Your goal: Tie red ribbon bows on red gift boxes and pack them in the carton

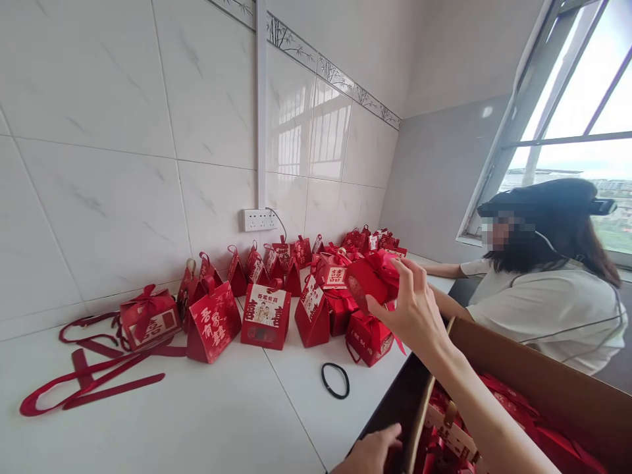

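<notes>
My right hand (412, 304) reaches over the counter's right edge, its fingers and thumb around a red gift box (365, 283) with a ribbon bow. Just below that box is another red box (368, 339) with a bow, near the counter edge. At the bottom of the view my left hand (372, 453) is partly cut off, with fingers apart and nothing seen in it. It is beside the near wall of a cardboard carton (538, 368). Red boxes and packets (449, 434) lie inside the carton, partly hidden by my right forearm.
Several red gift boxes (214, 322) stand along the white counter (207, 415). Loose red ribbons (93, 382) lie at the left, and a black hair tie (336, 380) near the front. A co-worker (548, 296) sits at the right, by the window. A socket strip (260, 220) is on the wall.
</notes>
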`<state>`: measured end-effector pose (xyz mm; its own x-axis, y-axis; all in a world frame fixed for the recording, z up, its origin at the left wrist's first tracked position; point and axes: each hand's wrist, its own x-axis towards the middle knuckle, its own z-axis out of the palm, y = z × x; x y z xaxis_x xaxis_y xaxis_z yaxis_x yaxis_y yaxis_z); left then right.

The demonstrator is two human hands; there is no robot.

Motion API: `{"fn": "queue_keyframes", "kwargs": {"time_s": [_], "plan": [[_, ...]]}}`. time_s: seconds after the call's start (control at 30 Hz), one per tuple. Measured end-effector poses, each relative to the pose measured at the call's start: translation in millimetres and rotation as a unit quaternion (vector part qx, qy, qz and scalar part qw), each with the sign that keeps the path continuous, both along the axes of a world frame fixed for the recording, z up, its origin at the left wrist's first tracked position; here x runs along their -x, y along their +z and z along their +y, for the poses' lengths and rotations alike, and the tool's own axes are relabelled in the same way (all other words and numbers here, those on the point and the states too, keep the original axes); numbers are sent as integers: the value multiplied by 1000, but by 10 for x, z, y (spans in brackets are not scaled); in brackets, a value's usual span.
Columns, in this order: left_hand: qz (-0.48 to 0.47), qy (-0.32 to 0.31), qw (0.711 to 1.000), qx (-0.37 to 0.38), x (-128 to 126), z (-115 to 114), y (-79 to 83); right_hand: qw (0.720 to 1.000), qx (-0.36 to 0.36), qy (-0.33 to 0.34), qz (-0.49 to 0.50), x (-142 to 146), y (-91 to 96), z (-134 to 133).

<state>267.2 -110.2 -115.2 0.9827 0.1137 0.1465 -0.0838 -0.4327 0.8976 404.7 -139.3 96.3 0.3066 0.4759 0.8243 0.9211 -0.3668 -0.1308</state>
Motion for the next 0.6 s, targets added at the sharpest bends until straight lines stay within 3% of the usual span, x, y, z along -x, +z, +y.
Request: {"fn": "queue_keyframes", "kwargs": {"time_s": [0.07,0.17,0.23,0.33,0.43,0.6], "plan": [[-6,47,986,159,8,92,248,995,-15,80,-49,159,-25,-171],[-95,175,909,367,95,264,703,985,-25,155,-69,417,-80,-328],[-186,215,856,432,202,378,977,979,-28,185,-84,572,-120,-381],[-274,224,822,445,433,489,1248,971,-24,217,-101,777,-174,-417],[-296,205,830,426,737,512,1342,968,-16,227,-104,983,-232,-414],[-222,167,893,354,1201,549,1352,978,24,203,-51,1370,-327,-260]]}}
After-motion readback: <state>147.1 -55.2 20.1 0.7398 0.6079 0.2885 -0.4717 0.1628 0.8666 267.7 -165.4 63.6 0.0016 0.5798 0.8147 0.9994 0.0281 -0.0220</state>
